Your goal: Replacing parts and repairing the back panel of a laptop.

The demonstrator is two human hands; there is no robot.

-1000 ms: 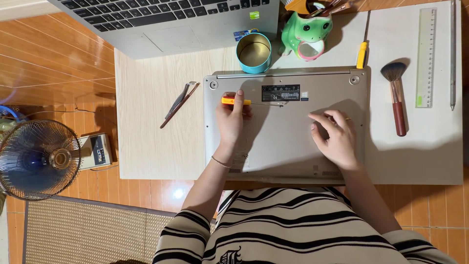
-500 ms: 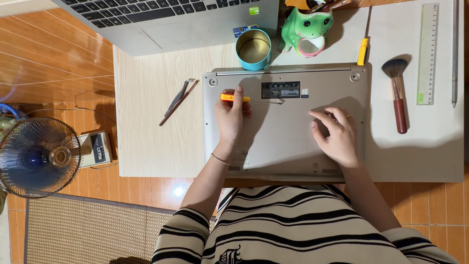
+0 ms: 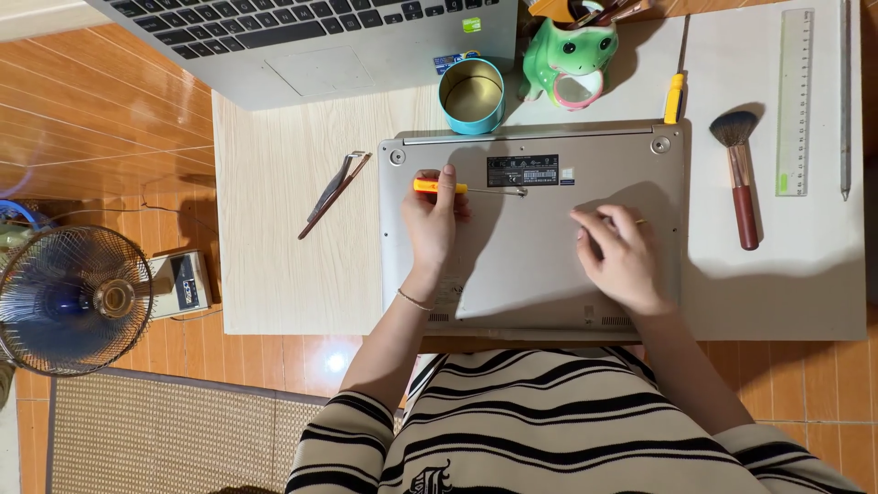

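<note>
The left hand [image 3: 430,220] rests on the upturned grey laptop [image 3: 535,229] at the tabletop's [image 3: 274,247] near middle, fingers closed around a small orange-handled screwdriver [image 3: 439,187]. The right hand [image 3: 622,261], fingers curled, pinches something too small to tell.

A silver laptop [image 3: 535,229] lies closed and upside down on the light wooden desk [image 3: 274,238], its flat grey underside facing up. A black label sits near the upper middle of that panel, round rubber feet mark the two far corners, and a row of vent slots runs along the near edge. The hinge side points away from the person. On the panel's upper left lies a small screwdriver [image 3: 466,188] with an orange and yellow handle and a thin metal shaft that points right, toward the label. The handle rests under the fingers of the left hand [image 3: 432,220], while the shaft lies flat on the panel
</note>
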